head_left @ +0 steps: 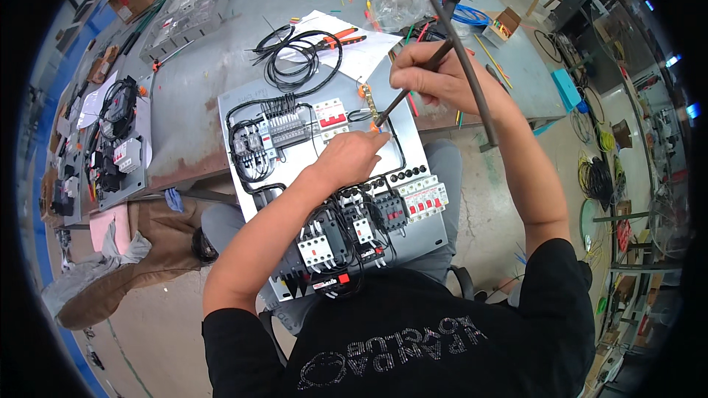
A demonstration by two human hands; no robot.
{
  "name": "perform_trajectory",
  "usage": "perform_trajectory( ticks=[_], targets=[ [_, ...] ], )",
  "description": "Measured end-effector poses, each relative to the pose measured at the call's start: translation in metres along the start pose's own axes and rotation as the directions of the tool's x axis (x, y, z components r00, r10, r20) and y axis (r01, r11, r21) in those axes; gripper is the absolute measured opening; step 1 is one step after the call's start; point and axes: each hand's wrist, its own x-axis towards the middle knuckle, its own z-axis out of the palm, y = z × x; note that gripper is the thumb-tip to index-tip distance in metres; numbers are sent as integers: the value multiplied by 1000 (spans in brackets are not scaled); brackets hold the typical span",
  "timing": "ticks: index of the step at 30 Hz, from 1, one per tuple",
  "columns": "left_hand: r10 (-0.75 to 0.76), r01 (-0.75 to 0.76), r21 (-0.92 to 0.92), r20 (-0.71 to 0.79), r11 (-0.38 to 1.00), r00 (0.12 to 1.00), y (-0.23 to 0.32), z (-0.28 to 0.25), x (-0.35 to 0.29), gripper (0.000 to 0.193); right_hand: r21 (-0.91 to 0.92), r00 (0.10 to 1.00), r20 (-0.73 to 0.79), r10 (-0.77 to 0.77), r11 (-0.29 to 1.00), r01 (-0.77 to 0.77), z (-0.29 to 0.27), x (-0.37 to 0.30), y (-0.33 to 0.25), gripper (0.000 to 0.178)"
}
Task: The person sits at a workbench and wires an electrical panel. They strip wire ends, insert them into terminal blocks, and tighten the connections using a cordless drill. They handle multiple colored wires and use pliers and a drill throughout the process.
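A metal mounting plate [435, 234] full of electrical parts lies tilted across my lap and against the table. My right hand [435, 77] is closed around the shaft of a dark T-handle wrench [394, 107], whose long crossbar stands up past the wrist. The wrench tip meets an orange standoff [375, 127] at the near end of a brass terminal bar [371, 107]. My left hand [346, 157] rests on the plate, fingers pinched by that standoff; what they grip is hidden. Around them sit a red-and-white breaker [330, 117], a terminal block [287, 130], contactors [317, 250] and small breakers [425, 200].
Beyond the plate, a black cable coil [302, 59] and orange-handled pliers [343, 38] lie on white paper [372, 51] on the grey table [199, 88]. A second assembly [118, 140] stands at left, near another person's leg [147, 265]. Right: a wire box [505, 26].
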Motion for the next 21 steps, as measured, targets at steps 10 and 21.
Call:
perform_trajectory(
  ticks=[10, 21],
  targets=[
    [6, -6, 17, -5, 1000, 1000, 0, 0, -2, 47, 132, 992, -19, -127, 983, 129, 9, 2, 18, 17],
    [-44, 42, 34, 74, 999, 996, 5, -6, 1, 46, 263, 987, 117, -110, 962, 76, 12, 4, 28, 20]
  ],
)
